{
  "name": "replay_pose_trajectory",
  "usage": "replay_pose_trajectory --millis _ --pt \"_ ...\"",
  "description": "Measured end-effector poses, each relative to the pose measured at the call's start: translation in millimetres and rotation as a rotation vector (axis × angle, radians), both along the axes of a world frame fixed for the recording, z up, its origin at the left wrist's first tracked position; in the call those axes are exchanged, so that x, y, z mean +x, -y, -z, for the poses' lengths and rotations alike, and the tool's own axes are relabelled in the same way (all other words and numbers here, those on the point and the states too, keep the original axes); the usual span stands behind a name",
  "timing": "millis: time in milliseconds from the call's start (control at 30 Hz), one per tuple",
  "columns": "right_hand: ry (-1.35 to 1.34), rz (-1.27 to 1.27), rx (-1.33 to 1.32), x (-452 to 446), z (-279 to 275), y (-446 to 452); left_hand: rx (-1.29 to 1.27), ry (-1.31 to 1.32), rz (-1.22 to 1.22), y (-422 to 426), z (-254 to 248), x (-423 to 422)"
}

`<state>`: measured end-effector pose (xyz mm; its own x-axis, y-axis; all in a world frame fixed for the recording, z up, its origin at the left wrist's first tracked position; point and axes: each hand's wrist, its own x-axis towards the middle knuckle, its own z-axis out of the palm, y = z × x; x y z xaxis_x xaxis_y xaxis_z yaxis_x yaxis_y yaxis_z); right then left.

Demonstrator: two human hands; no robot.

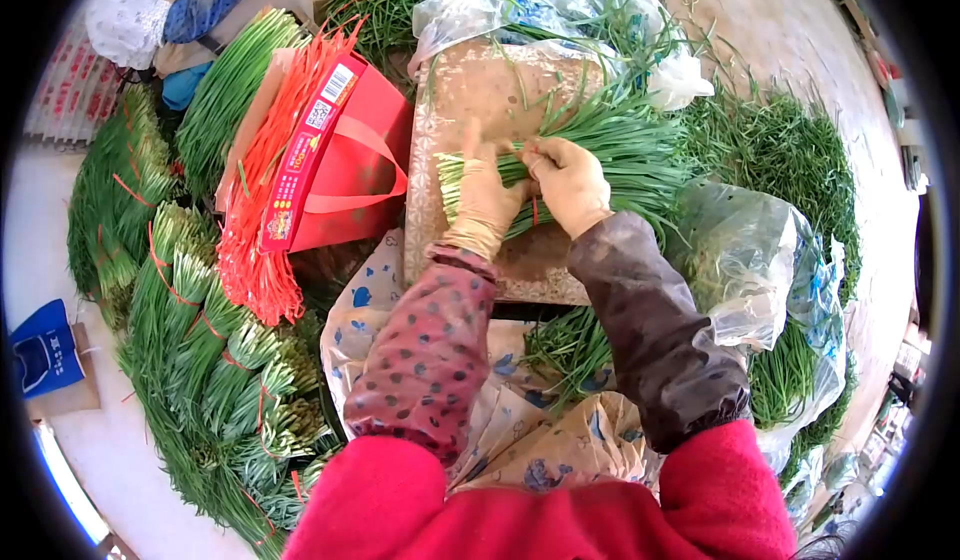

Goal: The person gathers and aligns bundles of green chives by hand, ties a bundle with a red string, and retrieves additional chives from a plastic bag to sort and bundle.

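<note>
A bunch of green chives (640, 165) lies across a worn board (470, 80), its pale cut ends to the left. Around it runs a thin red tie (535, 210), seen below my hands. My left hand (488, 192), in a pale glove, is closed around the bunch near the cut ends. Fingertips of my gloved right hand (570, 182) are pinched together on top of the bunch, in line with the tie; the piece of tie between them is mostly hidden. Both hands touch the chives.
Left of the board stands a red bag (350, 160) with red tie strips (255, 210) heaped beside it. Tied bunches (200, 360) pile up at left. Loose chives (780, 150) and clear plastic (740, 260) lie at right. Another person's sleeve (205, 8) shows top left.
</note>
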<state>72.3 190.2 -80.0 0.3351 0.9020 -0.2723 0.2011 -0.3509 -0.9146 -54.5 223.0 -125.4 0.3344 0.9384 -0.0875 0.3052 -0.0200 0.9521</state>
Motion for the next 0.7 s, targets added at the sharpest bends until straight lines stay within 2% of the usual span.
replay_pose_trajectory --millis 33,67,100,133,200,233,267,333,367,400,467,500,533,633,700 --pt "-0.135 0.050 -0.145 3.4 -10.1 -5.1 0.105 -0.335 0.075 -2.4 -28.8 -0.7" --pt "-0.135 0.055 -0.152 7.8 -14.2 -8.7 0.209 -0.669 0.152 -3.5 -46.0 -1.7" --pt "-0.245 0.039 -0.155 12.4 -16.4 -12.7 0.182 -0.807 0.310 -6.0 -47.3 -2.5" --pt "-0.355 0.022 -0.157 14.3 -15.9 -15.7 0.177 -0.807 0.310 -4.7 -46.2 0.3" --pt "-0.324 0.047 -0.162 12.4 -5.5 -23.2 0.159 -1.237 0.587 -2.2 -43.1 9.1" --pt "-0.145 -0.031 -0.178 12.6 3.8 -29.6 0.222 -1.286 0.600 -0.7 -40.8 9.0" --pt "0.033 -0.111 -0.193 7.4 -0.4 -33.7 0.217 -1.289 0.604 -1.0 -34.9 9.0" --pt "0.024 -0.081 -0.234 -4.7 -12.3 -36.2 0.266 -1.285 0.587 -6.7 -22.6 7.8" --pt "0.048 -0.113 -0.152 -13.2 -19.3 -31.2 0.394 -1.249 0.542 -3.3 -13.5 2.2" --pt "0.074 -0.147 -0.074 -22.0 -24.1 -20.3 0.392 -1.248 0.541 -8.3 1.4 -2.3" --pt "0.217 -0.216 -0.149 -47.4 -15.2 37.4 0.400 -0.974 0.452 -23.5 22.8 -4.2" --pt "0.097 -0.151 -0.106 -52.2 3.5 74.8 0.481 -1.015 0.433 -17.1 7.1 -4.9" --pt "-0.030 -0.098 -0.054 -47.1 17.6 94.9 0.355 -1.001 0.514 -19.5 -10.6 -3.9" --pt "-0.355 -0.027 -0.095 -23.2 -56.1 69.9 0.206 -0.975 0.601 -25.9 -28.5 -0.5" --pt "-0.289 -0.024 -0.031 -13.3 -71.4 45.2 0.020 -0.939 0.705 -39.2 -60.0 2.6"
